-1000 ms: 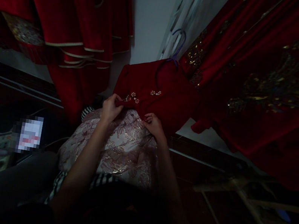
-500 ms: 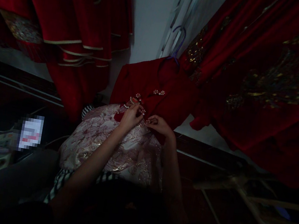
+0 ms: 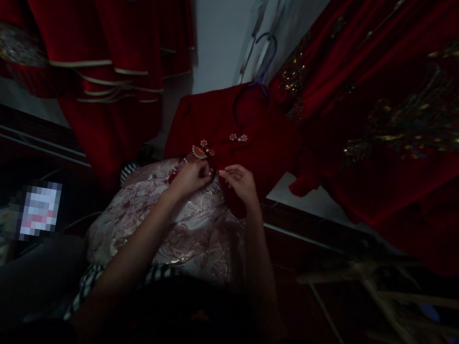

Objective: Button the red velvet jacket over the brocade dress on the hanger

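Note:
A red jacket (image 3: 268, 149) on a purple hanger (image 3: 266, 64) lies with its lower part over the lap. My left hand (image 3: 191, 178) is closed, its thumb and forefinger pinching the jacket's front edge. Close beside it, my right hand (image 3: 240, 182) pinches the front edge from the other side, fingertips together. Tiny beads show between the hands, partly hidden by the fingers. Above them sits a pearl flower clasp (image 3: 238, 137). A beaded fan-shaped ornament with tassels (image 3: 199, 152) is just above my left hand. Pink-and-white brocade cloth (image 3: 134, 215) lies beneath the hands.
Red garments with pale trim (image 3: 115, 35) hang at the left. A red garment with gold sequins (image 3: 441, 113) hangs at the right. At lower left are a lit, blurred screen (image 3: 41, 208) and cables. A wooden frame (image 3: 398, 323) stands at lower right. The room is dim.
The view has shifted slightly, moving the scene leftward. My right hand has risen a little relative to the left, and its fingers are straighter. Both hands stay at the jacket's front.

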Demonstrator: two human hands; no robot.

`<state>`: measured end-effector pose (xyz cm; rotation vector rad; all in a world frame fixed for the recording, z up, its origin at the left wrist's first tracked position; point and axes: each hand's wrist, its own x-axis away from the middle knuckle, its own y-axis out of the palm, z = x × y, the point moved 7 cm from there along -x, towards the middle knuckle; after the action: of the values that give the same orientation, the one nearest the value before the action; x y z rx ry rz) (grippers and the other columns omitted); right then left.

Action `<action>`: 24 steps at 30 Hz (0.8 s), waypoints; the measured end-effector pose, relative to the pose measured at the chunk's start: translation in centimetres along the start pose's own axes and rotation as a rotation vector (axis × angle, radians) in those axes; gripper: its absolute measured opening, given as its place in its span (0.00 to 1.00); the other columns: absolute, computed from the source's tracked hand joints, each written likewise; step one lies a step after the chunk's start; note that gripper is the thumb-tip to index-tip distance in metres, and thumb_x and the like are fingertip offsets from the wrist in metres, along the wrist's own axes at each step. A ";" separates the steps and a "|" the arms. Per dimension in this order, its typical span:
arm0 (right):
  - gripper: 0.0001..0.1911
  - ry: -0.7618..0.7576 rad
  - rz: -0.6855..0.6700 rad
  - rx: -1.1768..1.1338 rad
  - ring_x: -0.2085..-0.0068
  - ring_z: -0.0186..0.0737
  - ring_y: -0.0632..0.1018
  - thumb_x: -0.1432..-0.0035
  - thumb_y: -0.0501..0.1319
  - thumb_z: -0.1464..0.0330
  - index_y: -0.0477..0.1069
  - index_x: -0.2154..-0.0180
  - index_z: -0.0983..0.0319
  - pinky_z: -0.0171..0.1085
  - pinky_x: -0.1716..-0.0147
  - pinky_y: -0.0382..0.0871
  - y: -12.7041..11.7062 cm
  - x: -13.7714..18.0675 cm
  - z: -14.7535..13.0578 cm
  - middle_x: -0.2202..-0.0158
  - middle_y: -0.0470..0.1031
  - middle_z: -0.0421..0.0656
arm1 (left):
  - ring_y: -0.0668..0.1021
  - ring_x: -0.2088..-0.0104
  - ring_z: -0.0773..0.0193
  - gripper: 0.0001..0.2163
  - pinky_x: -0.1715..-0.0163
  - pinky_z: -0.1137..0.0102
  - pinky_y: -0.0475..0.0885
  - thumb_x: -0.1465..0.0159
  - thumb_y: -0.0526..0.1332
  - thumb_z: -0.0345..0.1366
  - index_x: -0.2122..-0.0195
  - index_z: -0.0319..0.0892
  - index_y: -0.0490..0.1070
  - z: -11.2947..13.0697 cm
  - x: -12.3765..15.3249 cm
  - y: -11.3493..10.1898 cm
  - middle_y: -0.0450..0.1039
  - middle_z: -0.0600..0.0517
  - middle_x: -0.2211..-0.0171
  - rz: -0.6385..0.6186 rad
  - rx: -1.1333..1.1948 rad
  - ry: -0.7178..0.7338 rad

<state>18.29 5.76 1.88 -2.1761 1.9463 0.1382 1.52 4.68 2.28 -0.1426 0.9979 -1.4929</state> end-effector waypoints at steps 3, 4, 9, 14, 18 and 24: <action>0.19 -0.004 -0.018 0.073 0.78 0.30 0.74 0.58 0.71 0.57 0.71 0.69 0.62 0.29 0.82 0.67 1.2 0.2 0.1 0.75 0.76 0.39 | 0.72 0.73 0.64 0.04 0.72 0.71 0.62 0.43 0.60 0.34 0.73 0.44 0.65 0.3 0.0 0.2 0.71 0.54 0.74 0.001 -0.015 0.022; 0.19 0.002 -0.041 0.073 0.78 0.31 0.74 0.57 0.71 0.57 0.71 0.69 0.62 0.29 0.82 0.68 1.8 0.3 0.4 0.75 0.75 0.39 | 0.72 0.73 0.64 0.04 0.72 0.71 0.62 0.43 0.60 0.34 0.73 0.44 0.65 0.4 0.0 0.2 0.70 0.53 0.74 0.001 -0.027 0.032; 0.16 -0.095 0.075 0.133 0.73 0.34 0.79 0.52 0.68 0.57 0.72 0.66 0.61 0.32 0.74 0.75 2.5 0.2 1.1 0.69 0.78 0.41 | 0.70 0.75 0.65 0.06 0.73 0.71 0.60 0.42 0.59 0.34 0.74 0.43 0.63 0.3 0.1 0.4 0.68 0.53 0.76 -0.022 -0.089 0.052; 0.13 -0.121 0.053 0.179 0.71 0.36 0.80 0.49 0.67 0.59 0.73 0.66 0.61 0.33 0.71 0.75 2.6 0.1 1.3 0.68 0.79 0.42 | 0.70 0.74 0.65 0.07 0.72 0.70 0.60 0.41 0.59 0.35 0.76 0.43 0.64 0.1 0.0 0.0 0.68 0.53 0.76 -0.009 -0.078 0.055; 0.12 -0.129 0.047 0.175 0.70 0.36 0.81 0.48 0.66 0.59 0.73 0.66 0.61 0.34 0.70 0.76 2.2 0.0 1.3 0.67 0.80 0.42 | 0.71 0.71 0.64 0.06 0.70 0.70 0.63 0.42 0.59 0.36 0.74 0.43 0.67 0.1 0.1 0.0 0.69 0.53 0.73 -0.045 -0.053 0.073; 0.11 -0.144 0.004 0.192 0.69 0.36 0.81 0.47 0.65 0.61 0.73 0.65 0.61 0.34 0.68 0.77 2.2 -0.1 1.3 0.66 0.80 0.42 | 0.71 0.71 0.64 0.08 0.70 0.70 0.63 0.41 0.60 0.38 0.75 0.43 0.66 -0.1 0.1 0.4 0.69 0.53 0.73 -0.049 -0.019 0.091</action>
<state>16.21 5.90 0.46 -1.9839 1.8057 0.1012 1.71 4.70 1.91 -0.1148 1.0885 -1.5459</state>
